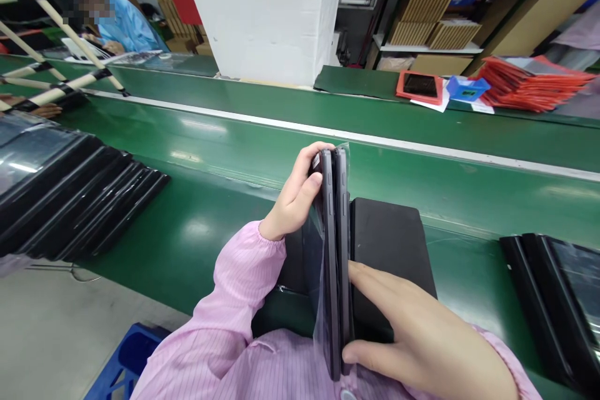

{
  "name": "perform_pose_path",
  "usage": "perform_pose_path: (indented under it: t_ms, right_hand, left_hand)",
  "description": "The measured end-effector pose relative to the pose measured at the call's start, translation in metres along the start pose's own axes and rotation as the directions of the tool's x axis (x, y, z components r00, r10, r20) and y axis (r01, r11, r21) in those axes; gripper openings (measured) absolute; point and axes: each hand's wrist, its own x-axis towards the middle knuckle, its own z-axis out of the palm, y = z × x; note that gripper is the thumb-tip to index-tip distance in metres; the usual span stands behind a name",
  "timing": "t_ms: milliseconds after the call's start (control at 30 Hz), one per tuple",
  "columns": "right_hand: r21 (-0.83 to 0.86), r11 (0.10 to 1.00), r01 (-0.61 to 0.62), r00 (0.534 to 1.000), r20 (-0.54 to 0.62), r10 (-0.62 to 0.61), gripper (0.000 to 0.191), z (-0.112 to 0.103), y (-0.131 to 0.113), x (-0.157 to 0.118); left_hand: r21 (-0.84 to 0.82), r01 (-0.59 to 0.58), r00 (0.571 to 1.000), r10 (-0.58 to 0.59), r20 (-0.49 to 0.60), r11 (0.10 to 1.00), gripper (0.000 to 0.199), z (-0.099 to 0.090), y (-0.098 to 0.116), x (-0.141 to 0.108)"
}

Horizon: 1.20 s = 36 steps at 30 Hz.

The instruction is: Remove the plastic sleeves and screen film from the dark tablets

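Two slim dark devices that look like tablets (344, 231) stand on edge side by side, seen from their button edges. Clear film hangs along the left one. My left hand (300, 190) grips the pair at the far end, with its thumb on the left side. My right hand (398, 319) presses on the right-hand tablet near its close end, thumb and fingers against it. Under and behind them a black case or cover (391, 237) lies flat on the green bench. The tablets' screens are turned out of view.
Overlapping black film-wrapped tablets (70, 194) lie at left, and more (557, 300) at right. A green conveyor (262, 137) runs across. Beyond it are a stack of red pouches (534, 84) and a blue tray (466, 89). A co-worker in blue (126, 25) sits far left.
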Motion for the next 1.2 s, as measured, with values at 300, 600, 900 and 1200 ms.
perform_pose_path:
  t_ms: [300,600,900,1200]
  right_hand:
    - [0.018,0.997,0.069,0.991,-0.114,-0.067,0.058,-0.005,0.0,-0.002]
    - [0.242,0.963,0.116,0.903,-0.43,0.0,0.074,-0.011,0.001,0.03]
    - [0.547,0.786,0.287,0.897,-0.442,-0.02,0.084,-0.022,-0.005,0.071]
    - [0.592,0.764,0.256,0.903,-0.428,0.03,0.078,-0.018,0.003,0.082]
  left_hand:
    - [0.058,0.031,0.999,-0.032,0.019,0.998,0.041,0.001,0.008,-0.001]
    - [-0.108,0.04,0.994,-0.028,0.11,0.993,0.066,0.001,0.014,-0.001]
    - [-0.489,0.254,0.945,-0.107,0.308,0.834,0.075,0.008,0.042,-0.007]
    - [-0.46,0.284,0.952,-0.19,0.239,0.841,0.073,0.007,0.038,-0.007]
